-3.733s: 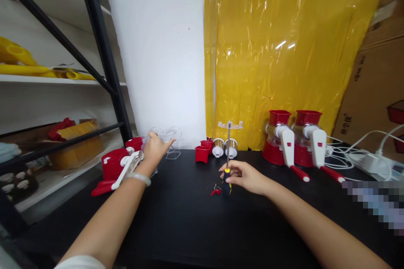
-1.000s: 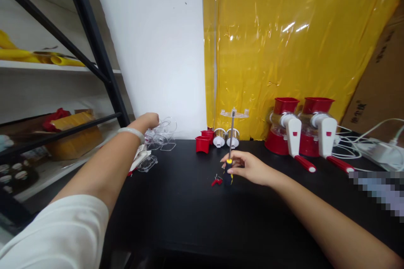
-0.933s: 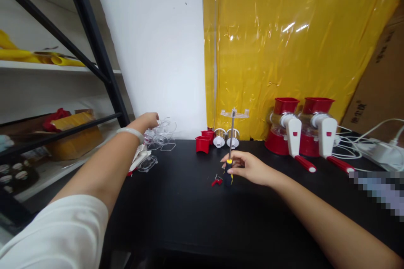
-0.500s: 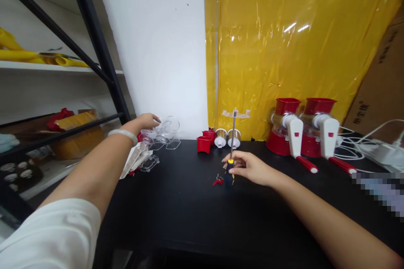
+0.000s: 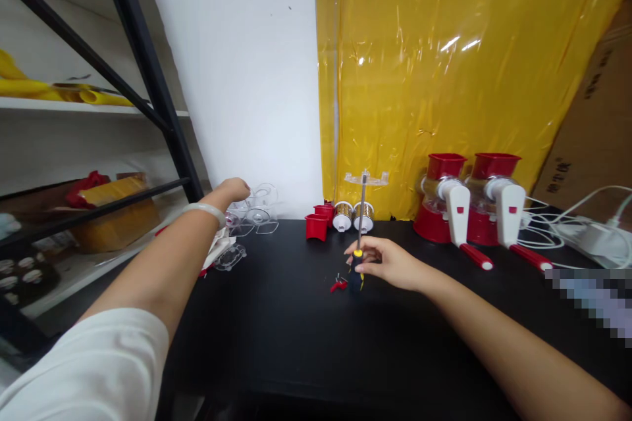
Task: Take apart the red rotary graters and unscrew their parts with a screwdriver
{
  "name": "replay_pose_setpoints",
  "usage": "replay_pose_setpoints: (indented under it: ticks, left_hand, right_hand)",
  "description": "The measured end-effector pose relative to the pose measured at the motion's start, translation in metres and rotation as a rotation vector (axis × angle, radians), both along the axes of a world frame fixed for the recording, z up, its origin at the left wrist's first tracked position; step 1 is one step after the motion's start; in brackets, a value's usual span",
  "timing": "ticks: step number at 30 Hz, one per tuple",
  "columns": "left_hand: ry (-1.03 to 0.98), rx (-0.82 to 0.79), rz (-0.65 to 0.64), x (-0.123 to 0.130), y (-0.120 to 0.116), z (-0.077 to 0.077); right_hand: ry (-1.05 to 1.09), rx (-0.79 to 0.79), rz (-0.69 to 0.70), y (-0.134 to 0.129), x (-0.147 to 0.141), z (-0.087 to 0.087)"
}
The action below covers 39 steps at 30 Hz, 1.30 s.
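Observation:
My right hand (image 5: 382,263) is wrapped round the dark handle of a screwdriver (image 5: 363,214), whose shaft points up. A clear plastic piece (image 5: 378,179) shows at the shaft's top end. Small red parts (image 5: 338,286) with tiny screws lie just left of the handle. My left hand (image 5: 234,190) is at the far left, beside clear plastic parts (image 5: 257,216); its fingers are mostly hidden. Below it lie white parts (image 5: 218,247) and a clear flat piece (image 5: 231,258), partly behind the left forearm.
Two red-and-white crank machines (image 5: 447,200) (image 5: 496,200) stand at the back right, near white cables (image 5: 548,227). Red pieces (image 5: 316,227) and two drums (image 5: 343,216) sit at the table's back. A black-framed shelf (image 5: 165,105) is on the left.
My left hand has shifted slightly over the clear parts, and its fingers now show less. My right hand keeps hold of the screwdriver. The view has turned slightly.

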State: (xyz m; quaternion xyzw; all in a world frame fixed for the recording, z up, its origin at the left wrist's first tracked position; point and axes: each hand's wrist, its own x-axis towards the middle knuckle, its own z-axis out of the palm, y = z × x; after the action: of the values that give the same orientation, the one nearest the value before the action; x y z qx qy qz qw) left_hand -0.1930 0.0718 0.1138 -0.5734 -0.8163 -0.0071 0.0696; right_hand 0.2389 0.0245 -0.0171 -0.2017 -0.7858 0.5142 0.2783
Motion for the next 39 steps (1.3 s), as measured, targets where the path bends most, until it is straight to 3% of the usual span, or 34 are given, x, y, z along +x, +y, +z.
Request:
replay_pose_setpoints:
  ticks: [4,10,13,22,26,28,31,32,35,37,39]
  left_hand:
    - [0.048,0.069,0.026,0.01,-0.003,0.004]
    - [0.061,0.003,-0.259,0.034,-0.01,0.0]
    - [0.047,-0.072,-0.323,0.037,-0.015,-0.005]
    - [0.019,-0.123,-0.33,0.032,-0.03,0.003]
    - [0.019,-0.077,-0.289,0.042,-0.037,0.004]
    - [0.035,0.002,-0.257,0.06,-0.045,0.006]
    - [0.064,0.208,-0.263,0.11,-0.063,0.016]
    - [0.043,0.29,-0.322,0.131,-0.071,0.021]
    - [-0.323,0.585,-0.701,0.192,-0.099,0.038]
    - [-0.453,0.651,-0.859,0.22,-0.115,0.046]
    - [-0.479,0.678,-0.934,0.233,-0.123,0.049]
  right_hand:
    - [0.006,-0.004,0.005,0.001,0.0,0.0]
    - [0.003,-0.006,0.0,0.001,0.0,-0.001]
    - [0.009,-0.005,0.003,0.001,0.0,-0.001]
    - [0.008,-0.005,-0.002,0.0,0.001,0.0]
    - [0.016,-0.015,0.007,0.0,0.0,0.0]
    - [0.016,-0.014,0.002,0.0,0.0,0.0]
    - [0.018,-0.008,-0.001,-0.001,-0.002,0.0]
    - [0.02,-0.007,-0.001,-0.001,-0.002,-0.001]
    - [0.025,-0.011,-0.017,-0.001,-0.004,-0.001]
    - [0.026,-0.013,-0.031,-0.002,-0.005,-0.001]
    - [0.025,-0.013,-0.035,-0.003,-0.006,0.0]
